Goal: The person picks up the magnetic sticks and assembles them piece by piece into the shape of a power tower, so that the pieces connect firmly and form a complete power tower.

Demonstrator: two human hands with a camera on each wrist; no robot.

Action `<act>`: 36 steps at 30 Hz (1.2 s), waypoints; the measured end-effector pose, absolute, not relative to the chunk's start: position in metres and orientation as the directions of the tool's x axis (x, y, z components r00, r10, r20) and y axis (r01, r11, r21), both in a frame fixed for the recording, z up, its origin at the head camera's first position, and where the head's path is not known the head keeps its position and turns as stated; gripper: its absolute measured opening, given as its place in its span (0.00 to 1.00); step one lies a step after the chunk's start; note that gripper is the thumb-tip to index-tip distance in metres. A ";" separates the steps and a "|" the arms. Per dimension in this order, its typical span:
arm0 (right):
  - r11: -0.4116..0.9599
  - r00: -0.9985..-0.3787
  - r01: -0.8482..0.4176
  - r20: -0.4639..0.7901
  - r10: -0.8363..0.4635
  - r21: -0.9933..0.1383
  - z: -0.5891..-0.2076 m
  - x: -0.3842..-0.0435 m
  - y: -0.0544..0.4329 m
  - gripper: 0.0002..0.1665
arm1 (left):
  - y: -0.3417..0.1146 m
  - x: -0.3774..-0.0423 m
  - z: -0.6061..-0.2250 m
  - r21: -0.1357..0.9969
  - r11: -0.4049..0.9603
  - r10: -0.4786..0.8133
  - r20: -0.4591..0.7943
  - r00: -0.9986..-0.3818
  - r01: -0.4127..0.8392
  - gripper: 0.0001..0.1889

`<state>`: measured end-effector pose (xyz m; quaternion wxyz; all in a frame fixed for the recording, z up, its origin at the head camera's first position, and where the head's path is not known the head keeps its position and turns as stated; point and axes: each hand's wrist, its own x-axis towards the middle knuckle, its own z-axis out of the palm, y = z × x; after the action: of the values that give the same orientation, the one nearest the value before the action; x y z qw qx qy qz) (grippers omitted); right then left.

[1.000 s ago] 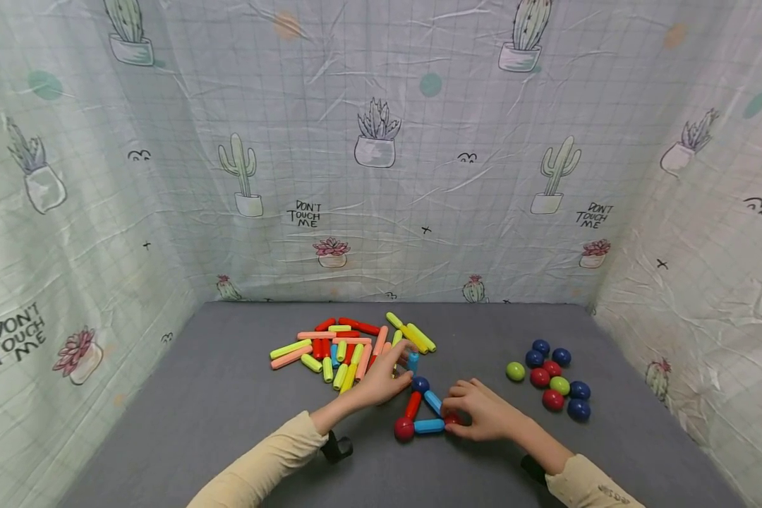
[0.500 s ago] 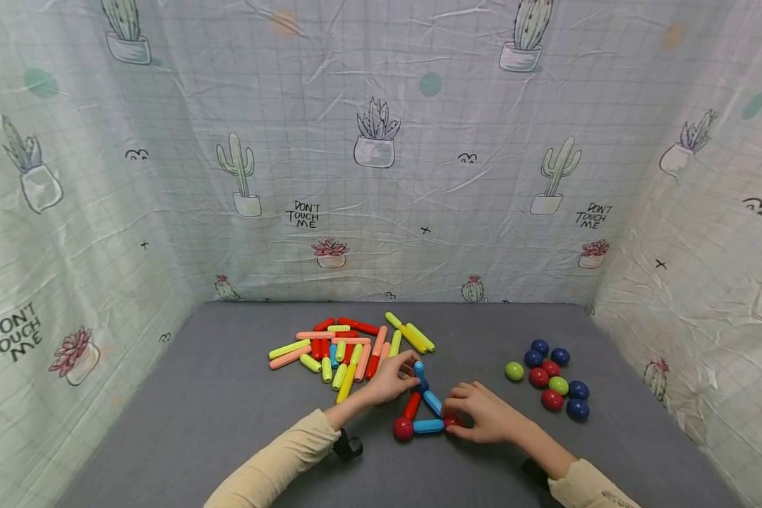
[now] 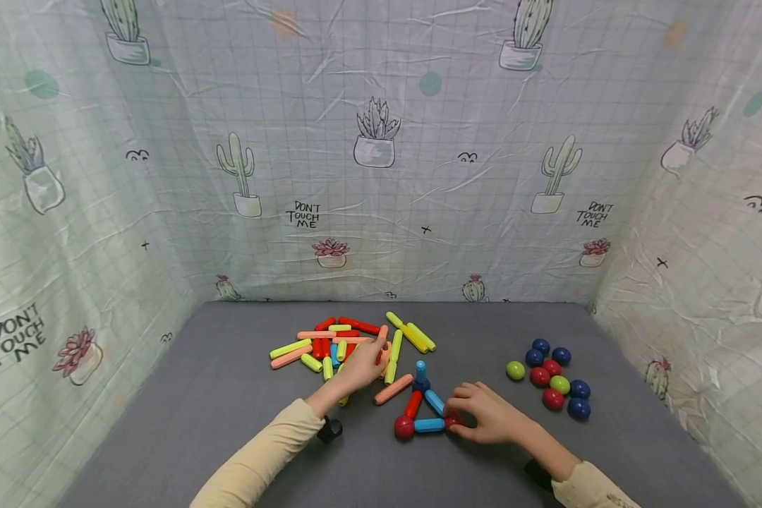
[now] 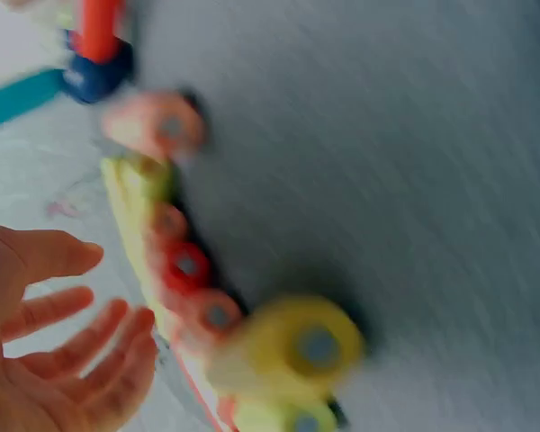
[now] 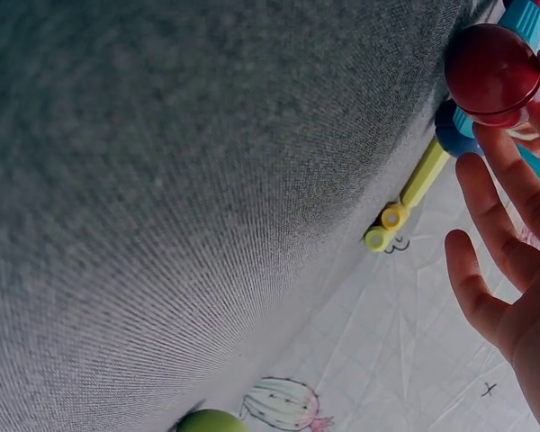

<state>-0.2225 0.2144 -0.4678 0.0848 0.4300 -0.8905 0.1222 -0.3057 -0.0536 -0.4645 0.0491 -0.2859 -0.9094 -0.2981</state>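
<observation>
A triangle of magnetic sticks and balls lies before me: a red stick, two light blue sticks, a blue ball at the far corner and red balls at the near ones. Another light blue stick stands upright on the blue ball. My right hand pinches the right-hand red ball between thumb and index finger, other fingers spread. Over the right side of the stick pile is my left hand; its fingers are loosely bent and apart, holding nothing. It hides part of the pile.
Loose red, salmon, yellow and blue sticks lie at the left. A salmon stick sits just left of the triangle. Several blue, red and green balls are grouped at the right. A patterned curtain encloses the table.
My left hand has set the light blue stick upright on the blue ball, let go and moved left over the pile. The salmon stick beside the triangle now shows. My right hand stays at the red ball.
</observation>
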 end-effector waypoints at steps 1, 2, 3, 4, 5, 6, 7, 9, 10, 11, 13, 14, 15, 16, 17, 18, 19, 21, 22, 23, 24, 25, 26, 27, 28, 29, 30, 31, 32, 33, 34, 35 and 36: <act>0.601 -0.618 -0.785 0.253 -0.745 -0.147 -0.467 -0.222 0.215 0.08 | -0.055 -0.307 -0.466 0.438 0.715 0.479 0.261 -0.838 0.545 0.18; 0.602 -0.619 -0.784 0.250 -0.744 -0.149 -0.467 -0.222 0.215 0.08 | -0.056 -0.307 -0.467 0.363 0.762 0.472 0.257 -0.843 0.537 0.18; 0.602 -0.620 -0.784 0.247 -0.745 -0.152 -0.467 -0.222 0.215 0.08 | -0.057 -0.307 -0.468 0.294 0.799 0.465 0.252 -0.849 0.525 0.19; 0.603 -0.621 -0.783 0.244 -0.745 -0.154 -0.467 -0.222 0.215 0.08 | -0.057 -0.307 -0.470 0.230 0.826 0.462 0.246 -0.852 0.514 0.19; 0.603 -0.622 -0.783 0.241 -0.745 -0.156 -0.466 -0.222 0.215 0.08 | -0.056 -0.306 -0.471 0.177 0.847 0.459 0.232 -0.858 0.501 0.18; 0.603 -0.622 -0.782 0.239 -0.745 -0.158 -0.466 -0.222 0.215 0.08 | -0.055 -0.306 -0.472 0.132 0.863 0.455 0.221 -0.863 0.488 0.15; 0.603 -0.622 -0.782 0.237 -0.746 -0.157 -0.466 -0.222 0.215 0.08 | -0.054 -0.305 -0.472 0.088 0.875 0.451 0.208 -0.868 0.476 0.11; 0.601 -0.621 -0.783 0.236 -0.747 -0.158 -0.465 -0.222 0.215 0.08 | -0.050 -0.305 -0.472 0.024 0.892 0.440 0.186 -0.878 0.452 0.07; 0.600 -0.620 -0.784 0.236 -0.748 -0.158 -0.465 -0.222 0.215 0.08 | -0.049 -0.304 -0.472 -0.006 0.896 0.438 0.176 -0.882 0.444 0.05; 0.599 -0.620 -0.785 0.237 -0.748 -0.159 -0.464 -0.222 0.215 0.08 | -0.047 -0.304 -0.471 -0.034 0.899 0.437 0.168 -0.884 0.438 0.05; 0.597 -0.618 -0.786 0.241 -0.749 -0.160 -0.464 -0.222 0.215 0.08 | -0.045 -0.303 -0.470 -0.084 0.894 0.448 0.165 -0.879 0.440 0.04; 0.596 -0.617 -0.787 0.242 -0.749 -0.161 -0.464 -0.223 0.215 0.08 | -0.044 -0.302 -0.469 -0.107 0.891 0.454 0.164 -0.876 0.442 0.04; 0.595 -0.617 -0.787 0.244 -0.749 -0.162 -0.464 -0.223 0.216 0.08 | -0.043 -0.301 -0.468 -0.119 0.887 0.461 0.163 -0.872 0.446 0.04; 0.595 -0.616 -0.787 0.246 -0.748 -0.161 -0.465 -0.223 0.216 0.08 | -0.042 -0.300 -0.467 -0.131 0.884 0.466 0.157 -0.871 0.449 0.04; 0.595 -0.615 -0.788 0.248 -0.748 -0.160 -0.465 -0.223 0.216 0.08 | -0.042 -0.300 -0.467 -0.140 0.881 0.470 0.155 -0.869 0.452 0.05; 0.594 -0.613 -0.789 0.251 -0.749 -0.156 -0.465 -0.223 0.216 0.08 | -0.041 -0.299 -0.467 -0.147 0.879 0.474 0.155 -0.867 0.454 0.06; 0.593 -0.611 -0.791 0.253 -0.750 -0.154 -0.466 -0.223 0.216 0.08 | -0.040 -0.298 -0.467 -0.153 0.879 0.473 0.152 -0.868 0.452 0.07; 0.590 -0.608 -0.793 0.257 -0.751 -0.150 -0.467 -0.223 0.216 0.08 | -0.039 -0.297 -0.469 -0.156 0.881 0.469 0.159 -0.869 0.447 0.06; 0.589 -0.607 -0.794 0.257 -0.752 -0.148 -0.467 -0.223 0.216 0.08 | -0.038 -0.297 -0.470 -0.158 0.883 0.466 0.163 -0.870 0.443 0.05; 0.589 -0.606 -0.794 0.256 -0.753 -0.149 -0.468 -0.223 0.216 0.08 | -0.037 -0.297 -0.471 -0.156 0.886 0.461 0.173 -0.871 0.438 0.04; 0.589 -0.607 -0.794 0.253 -0.754 -0.149 -0.468 -0.223 0.216 0.08 | -0.036 -0.297 -0.472 -0.151 0.889 0.454 0.180 -0.873 0.431 0.03; 0.590 -0.608 -0.793 0.249 -0.754 -0.150 -0.468 -0.223 0.216 0.08 | -0.035 -0.297 -0.473 -0.150 0.893 0.448 0.186 -0.875 0.425 0.03; 0.592 -0.611 -0.791 0.244 -0.753 -0.154 -0.468 -0.223 0.216 0.08 | -0.035 -0.297 -0.474 -0.148 0.896 0.442 0.193 -0.876 0.419 0.03; 0.594 -0.613 -0.789 0.240 -0.753 -0.156 -0.468 -0.223 0.216 0.08 | -0.034 -0.296 -0.475 -0.157 0.897 0.440 0.200 -0.876 0.414 0.03; 0.596 -0.616 -0.787 0.235 -0.752 -0.159 -0.468 -0.223 0.216 0.08 | -0.033 -0.297 -0.476 -0.172 0.896 0.440 0.211 -0.873 0.410 0.04; 0.597 -0.618 -0.786 0.232 -0.751 -0.162 -0.467 -0.222 0.216 0.08 | -0.032 -0.296 -0.476 -0.188 0.894 0.442 0.226 -0.868 0.406 0.04; 0.597 -0.619 -0.785 0.232 -0.751 -0.163 -0.467 -0.222 0.216 0.08 | -0.032 -0.296 -0.477 -0.209 0.891 0.445 0.236 -0.864 0.402 0.04; 0.596 -0.618 -0.786 0.232 -0.751 -0.165 -0.467 -0.222 0.215 0.08 | -0.031 -0.296 -0.477 -0.230 0.888 0.449 0.249 -0.858 0.399 0.03; 0.595 -0.618 -0.786 0.233 -0.751 -0.167 -0.467 -0.222 0.215 0.08 | -0.031 -0.296 -0.478 -0.246 0.886 0.452 0.257 -0.854 0.394 0.04; 0.594 -0.617 -0.787 0.236 -0.751 -0.168 -0.467 -0.221 0.215 0.08 | -0.031 -0.295 -0.478 -0.260 0.883 0.455 0.267 -0.849 0.391 0.04; 0.592 -0.616 -0.788 0.239 -0.751 -0.168 -0.467 -0.221 0.215 0.08 | -0.031 -0.295 -0.478 -0.266 0.883 0.455 0.273 -0.848 0.388 0.03; 0.591 -0.614 -0.789 0.242 -0.751 -0.169 -0.467 -0.221 0.215 0.09 | -0.031 -0.294 -0.477 -0.267 0.883 0.453 0.270 -0.850 0.386 0.04; 0.589 -0.613 -0.790 0.245 -0.751 -0.171 -0.467 -0.221 0.215 0.09 | -0.031 -0.294 -0.477 -0.268 0.883 0.451 0.264 -0.853 0.384 0.04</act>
<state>-0.2214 0.2154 -0.4672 0.0735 0.4335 -0.8884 0.1319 -0.2941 -0.0311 -0.4769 0.1615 -0.2183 -0.9569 0.1031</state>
